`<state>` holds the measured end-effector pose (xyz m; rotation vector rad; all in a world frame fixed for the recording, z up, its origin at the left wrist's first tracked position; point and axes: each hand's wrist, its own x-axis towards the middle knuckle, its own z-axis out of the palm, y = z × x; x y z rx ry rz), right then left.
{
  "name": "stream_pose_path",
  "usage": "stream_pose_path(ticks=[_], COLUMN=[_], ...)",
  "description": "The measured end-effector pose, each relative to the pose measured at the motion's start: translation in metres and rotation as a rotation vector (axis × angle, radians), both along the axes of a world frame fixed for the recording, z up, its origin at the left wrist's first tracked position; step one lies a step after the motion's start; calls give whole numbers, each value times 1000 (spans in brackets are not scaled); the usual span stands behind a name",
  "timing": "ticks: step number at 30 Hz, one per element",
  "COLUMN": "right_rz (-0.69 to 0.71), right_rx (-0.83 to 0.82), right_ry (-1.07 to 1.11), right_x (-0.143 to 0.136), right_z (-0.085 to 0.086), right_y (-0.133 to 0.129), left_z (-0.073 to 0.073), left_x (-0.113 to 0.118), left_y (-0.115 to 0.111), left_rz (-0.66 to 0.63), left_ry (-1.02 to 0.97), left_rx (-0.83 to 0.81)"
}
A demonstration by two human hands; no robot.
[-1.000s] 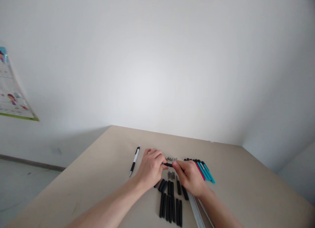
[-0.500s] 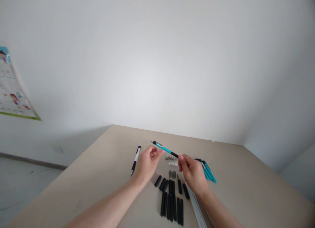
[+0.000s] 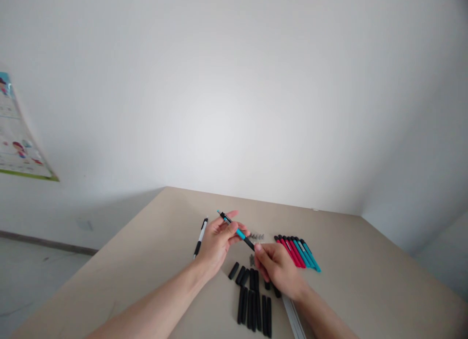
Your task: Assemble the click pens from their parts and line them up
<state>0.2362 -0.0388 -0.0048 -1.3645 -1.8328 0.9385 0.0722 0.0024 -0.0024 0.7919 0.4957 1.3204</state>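
Note:
A teal click pen [image 3: 240, 234] with a black grip and a black clip end is held tilted above the table, its button end up and to the left. My left hand [image 3: 217, 241] pinches its teal barrel between thumb and fingers. The fingers of my right hand [image 3: 276, 266] are closed on the black grip end, hiding the tip. A white and black pen [image 3: 201, 237] lies on the table just left of my left hand. Below the hands sit several black rubber grips [image 3: 252, 305] in loose rows.
Several red and teal pen barrels [image 3: 298, 252] lie side by side right of my right hand. Small metal parts [image 3: 257, 236] sit behind the hands. White thin rods [image 3: 293, 319] lie by my right forearm. The beige table [image 3: 146, 261] meets a white wall.
My left hand has taken hold of the pen's barrel. My right hand has moved down and slightly left with the pen, uncovering the red barrels on the right.

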Motion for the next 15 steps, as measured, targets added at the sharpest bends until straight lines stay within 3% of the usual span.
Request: stream_pose_path(ticks=[4,7,10,15], right_rz=[-67,-102,-93,26], right_rx=[252,306,232,-48], right_ry=[-256,-283,-185,11], right_x=[-3,-2,-2,-7], right_z=[3,5,4,2], right_y=[-2,-1,-1,-6], left_z=[0,-2,-3,0], left_x=[2,3,3,2], left_y=[-3,-3,-1,-2], left_rz=[154,147,92,70], left_ry=[50,31,-13,22], left_rx=[32,23,11,59])
